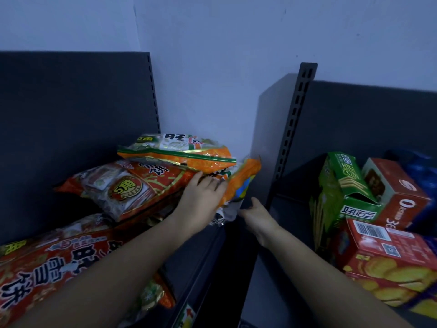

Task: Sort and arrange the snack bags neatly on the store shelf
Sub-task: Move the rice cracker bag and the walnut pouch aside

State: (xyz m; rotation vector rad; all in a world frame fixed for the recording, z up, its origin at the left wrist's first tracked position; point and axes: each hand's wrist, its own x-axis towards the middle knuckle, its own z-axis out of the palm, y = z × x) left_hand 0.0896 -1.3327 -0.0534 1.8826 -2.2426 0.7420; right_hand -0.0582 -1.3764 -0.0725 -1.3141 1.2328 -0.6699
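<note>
Head view shows the sorting partly done; on the dark metal store shelf (71, 114) at the left, an orange-and-green crinkly plastic snack bag (176, 151) lies on top of a red-and-orange plastic snack bag (123, 185), a loose pile rather than a neat row; a large red plastic snack bag with white lettering (47, 263) sprawls near left, not squared up.

An orange plastic snack bag with a clear sealed end (238, 183) hangs tilted at the pile's right edge, just beside the slotted dark upright (295, 119); it looks puffy, slippery and creased. The left hand (203, 192) lies over it with fingers bent across its face, seemingly grasping it. The right hand (257, 214) reaches toward its clear near end; whether it pinches or only touches, I cannot tell.

Green and red cardboard boxes (340, 185) sit jumbled at the right.
</note>
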